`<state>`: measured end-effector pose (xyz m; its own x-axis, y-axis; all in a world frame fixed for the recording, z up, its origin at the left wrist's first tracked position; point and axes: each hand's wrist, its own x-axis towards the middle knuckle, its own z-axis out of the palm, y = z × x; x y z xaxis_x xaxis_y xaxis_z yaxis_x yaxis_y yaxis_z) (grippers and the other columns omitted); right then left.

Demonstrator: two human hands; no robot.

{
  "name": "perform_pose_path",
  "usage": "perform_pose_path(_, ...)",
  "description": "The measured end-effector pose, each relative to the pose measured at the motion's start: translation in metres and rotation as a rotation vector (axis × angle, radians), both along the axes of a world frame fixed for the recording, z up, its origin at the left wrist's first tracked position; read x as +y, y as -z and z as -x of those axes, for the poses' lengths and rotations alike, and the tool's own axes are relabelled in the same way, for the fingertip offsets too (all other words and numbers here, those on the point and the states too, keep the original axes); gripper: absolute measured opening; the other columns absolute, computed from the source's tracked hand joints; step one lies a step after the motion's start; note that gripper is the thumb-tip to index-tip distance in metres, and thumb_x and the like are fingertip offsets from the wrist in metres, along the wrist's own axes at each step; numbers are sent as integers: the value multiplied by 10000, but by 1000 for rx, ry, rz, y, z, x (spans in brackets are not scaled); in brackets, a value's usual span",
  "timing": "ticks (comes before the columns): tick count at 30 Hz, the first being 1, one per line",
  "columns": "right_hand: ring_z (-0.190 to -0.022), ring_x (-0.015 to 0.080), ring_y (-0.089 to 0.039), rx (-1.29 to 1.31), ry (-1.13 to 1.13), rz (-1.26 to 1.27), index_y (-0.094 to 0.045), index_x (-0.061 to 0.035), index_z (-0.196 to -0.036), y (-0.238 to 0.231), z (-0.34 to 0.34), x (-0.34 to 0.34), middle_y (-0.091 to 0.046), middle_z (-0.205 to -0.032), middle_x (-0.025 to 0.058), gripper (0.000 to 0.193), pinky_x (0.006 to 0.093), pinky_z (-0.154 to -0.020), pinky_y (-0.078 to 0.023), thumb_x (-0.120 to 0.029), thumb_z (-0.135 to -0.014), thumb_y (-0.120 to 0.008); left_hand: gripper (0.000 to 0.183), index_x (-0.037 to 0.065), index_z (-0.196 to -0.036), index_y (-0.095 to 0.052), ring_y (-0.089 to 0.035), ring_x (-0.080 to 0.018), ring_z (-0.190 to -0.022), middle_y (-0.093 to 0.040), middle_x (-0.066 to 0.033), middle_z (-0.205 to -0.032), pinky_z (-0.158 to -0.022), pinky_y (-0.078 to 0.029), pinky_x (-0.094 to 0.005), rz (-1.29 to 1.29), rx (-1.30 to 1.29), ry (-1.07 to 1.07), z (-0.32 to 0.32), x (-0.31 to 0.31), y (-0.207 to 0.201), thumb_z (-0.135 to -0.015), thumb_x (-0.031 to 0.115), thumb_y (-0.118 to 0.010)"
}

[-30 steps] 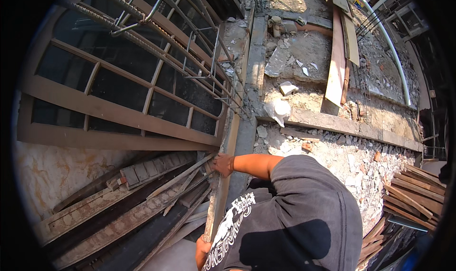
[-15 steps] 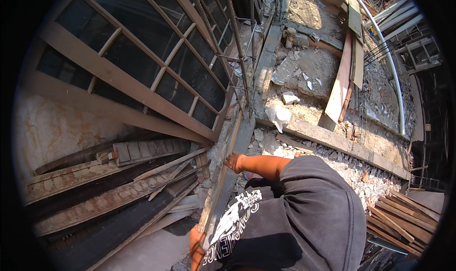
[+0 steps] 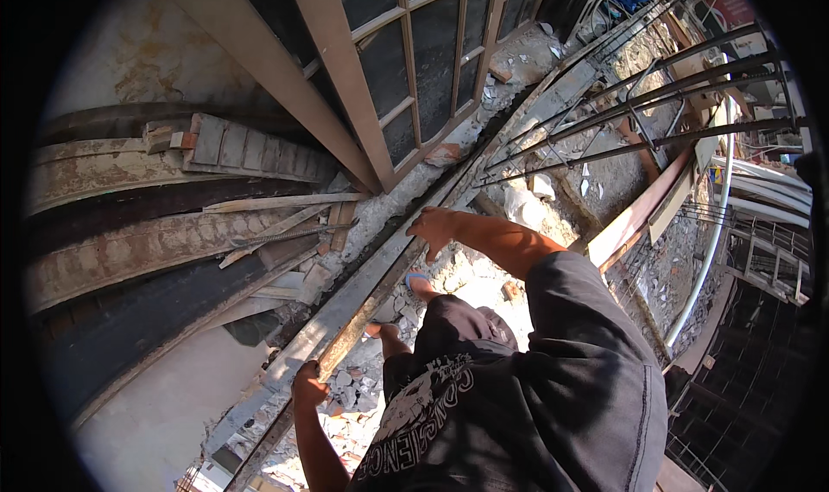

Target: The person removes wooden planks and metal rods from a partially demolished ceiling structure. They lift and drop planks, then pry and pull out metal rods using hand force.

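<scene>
A long, narrow wooden strip [image 3: 361, 318], stained with dried mortar, runs slantwise along the near right side of a grey concrete beam [image 3: 315, 332]. Around its lower end is my left hand [image 3: 309, 385], fingers closed. Higher up, my right hand [image 3: 434, 230] reaches over the strip's upper end, its fingers bent down around the edge; the exact grip is partly hidden. Below the strip, my sandalled feet [image 3: 418, 283] stand on pale rubble [image 3: 466, 276].
Brown window frames [image 3: 380, 121] with dark panes lean at the upper left. Old beams and boards [image 3: 164, 233] are stacked beneath them. Rebar bars [image 3: 639, 116] stick out at the upper right, near a long board [image 3: 635, 211] and a curved white pipe [image 3: 724, 233].
The view has turned and shifted. The strip now lies on the beam's other side, nearer my body, with both hands still at it; my legs and rubble have come into sight.
</scene>
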<state>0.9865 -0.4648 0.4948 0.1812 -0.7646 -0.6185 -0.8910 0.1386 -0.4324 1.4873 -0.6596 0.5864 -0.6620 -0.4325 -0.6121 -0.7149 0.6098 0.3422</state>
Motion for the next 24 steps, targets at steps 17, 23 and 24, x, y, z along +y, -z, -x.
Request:
perform_pose_path(17,-1147,313,-594,114,-15,-99,-582,-123,-1236,116,-38,-27,-647,-1189,123,629,433,-1020,-433,-195,-642,-776,538,76,-1179,-561,-581,-346,-1160,-646,-163,-1139,-938,-464,-496,-133,-293,-140,-9,-14,78,-650,51,-652)
perform_pose_path(23,-1113,367,-588,88,-31,-124,-598,-80,-1170,126,-31,-43,-632,-1152,178,584,441,-997,-469,-157,-611,-749,581,131,-1262,-563,-573,-312,-1201,-641,-124,-1207,-984,-448,-473,-137,-350,-171,-4,-29,82,-696,35,-653)
perform_pose_path(24,-1112,372,-586,83,-23,-120,-598,-72,-1159,128,-31,-47,-629,-1146,185,573,441,-1000,-467,-151,-610,-743,584,137,-1267,-563,-575,-311,-1200,-644,-123,-1197,-986,-448,-470,-109,-326,-172,-6,-31,85,-699,34,-654)
